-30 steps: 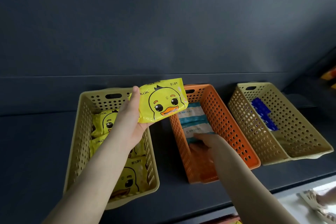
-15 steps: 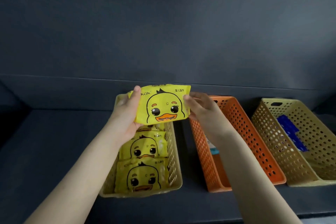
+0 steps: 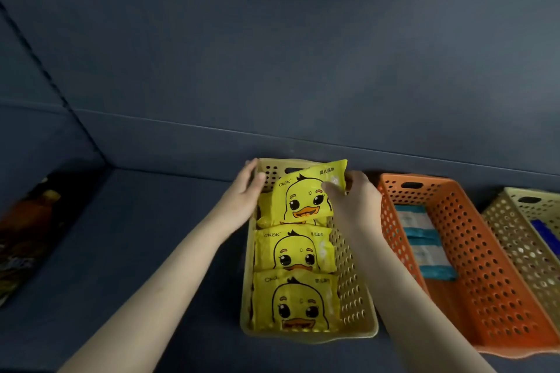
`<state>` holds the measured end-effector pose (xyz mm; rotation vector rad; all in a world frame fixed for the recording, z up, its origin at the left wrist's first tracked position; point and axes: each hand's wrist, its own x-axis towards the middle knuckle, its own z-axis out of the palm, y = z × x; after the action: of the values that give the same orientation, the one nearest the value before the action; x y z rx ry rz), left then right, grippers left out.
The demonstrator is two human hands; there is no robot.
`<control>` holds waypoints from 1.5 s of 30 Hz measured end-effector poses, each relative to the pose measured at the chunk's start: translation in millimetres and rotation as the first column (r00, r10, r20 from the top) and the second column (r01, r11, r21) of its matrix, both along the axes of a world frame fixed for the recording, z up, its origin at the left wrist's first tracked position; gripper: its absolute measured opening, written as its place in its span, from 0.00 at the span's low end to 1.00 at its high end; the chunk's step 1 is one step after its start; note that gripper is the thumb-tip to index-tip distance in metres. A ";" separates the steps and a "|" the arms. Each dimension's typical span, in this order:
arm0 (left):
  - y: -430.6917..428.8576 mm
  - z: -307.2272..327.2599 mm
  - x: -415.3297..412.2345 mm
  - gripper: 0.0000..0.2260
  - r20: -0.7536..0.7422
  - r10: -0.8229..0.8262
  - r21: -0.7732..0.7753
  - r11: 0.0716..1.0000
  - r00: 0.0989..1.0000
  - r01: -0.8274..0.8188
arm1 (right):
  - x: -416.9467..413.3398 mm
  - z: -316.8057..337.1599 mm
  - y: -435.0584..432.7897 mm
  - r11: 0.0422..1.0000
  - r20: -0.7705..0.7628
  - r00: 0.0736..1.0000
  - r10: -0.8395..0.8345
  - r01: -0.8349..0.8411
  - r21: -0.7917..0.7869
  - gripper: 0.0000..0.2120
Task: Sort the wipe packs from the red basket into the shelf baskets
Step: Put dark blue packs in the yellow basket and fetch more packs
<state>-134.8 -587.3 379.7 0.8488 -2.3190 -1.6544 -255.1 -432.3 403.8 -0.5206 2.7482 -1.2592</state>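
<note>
Duck wipe pack (image 3: 303, 200) leans tilted at the twelve o'clock end of the yellow basket (image 3: 351, 281), above the duck packs (image 3: 294, 251) lying flat. My right hand (image 3: 357, 200) pinches its two o'clock corner, thumb on the front. My left hand (image 3: 245, 191) lies loose against the basket's eleven o'clock corner, fingers holding nothing. If I let go while it leans, I judge it could prop against the far wall and ride up over its neighbour — or tip over the rim toward the orange basket (image 3: 485, 266) at three o'clock.

Seen from a head-worn camera: a person's left hand (image 3: 244, 191) and right hand (image 3: 356, 206), both bare, with slim left forearm (image 3: 169, 281) and right forearm (image 3: 403, 291) uncovered to the frame's lower edge. Fingers appear slender; blur obscures the nails.
</note>
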 end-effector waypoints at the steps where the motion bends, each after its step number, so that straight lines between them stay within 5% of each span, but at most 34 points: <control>1: 1.5 -3.1 -0.9 0.26 0.001 -0.030 0.010 0.999 1.000 0.030 | 1.9 -4.6 -5.1 0.999 -0.001 1.000 -0.015 0.015 0.031 0.15; 7: -3.5 -8.7 -1.4 0.25 0.016 -0.081 0.049 0.996 0.997 0.080 | -0.7 -36.1 -32.2 0.990 0.132 0.991 -0.036 0.018 0.136 0.15; 12: -6.9 -14.0 0.2 0.25 -0.029 -0.097 0.044 0.994 0.995 0.098 | 10.8 -49.6 -33.2 0.974 -0.055 0.998 -0.005 0.017 0.225 0.31; 16: -7.4 -16.0 -1.2 0.25 -0.030 -0.113 0.005 0.994 0.993 0.113 | 22.0 -61.7 -24.8 0.946 -0.281 0.947 0.153 -0.057 0.320 0.27; 20: -5.7 -16.3 -3.7 0.25 -0.043 -0.105 0.053 0.993 0.994 0.107 | 21.1 -74.0 -29.9 0.916 -0.034 0.977 0.210 -0.185 0.357 0.28; 30: -8.0 -23.0 -6.8 0.25 -0.057 -0.097 0.102 0.989 0.994 0.102 | 20.7 -75.3 -32.8 0.831 0.064 0.972 0.224 -0.225 0.509 0.28; 33: -10.4 -13.0 -3.7 0.25 0.023 -0.144 0.018 0.990 0.989 0.143 | 21.9 -48.4 -26.6 0.890 0.117 0.962 0.248 -0.274 0.364 0.27; 39: -23.1 30.9 -1.4 0.20 0.146 -0.162 -0.286 0.937 0.976 0.199 | 20.7 41.6 23.4 0.889 -0.057 0.919 0.389 -0.359 0.283 0.12; 45: 46.3 82.0 7.7 0.16 0.034 -0.220 -0.507 0.837 0.975 0.206 | 50.8 98.6 136.3 0.973 -0.264 0.941 0.212 -0.179 0.143 0.07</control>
<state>-127.1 -541.1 461.8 0.4626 -2.7167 -1.0022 -204.3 -296.0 502.4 -1.0019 2.8749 -1.0417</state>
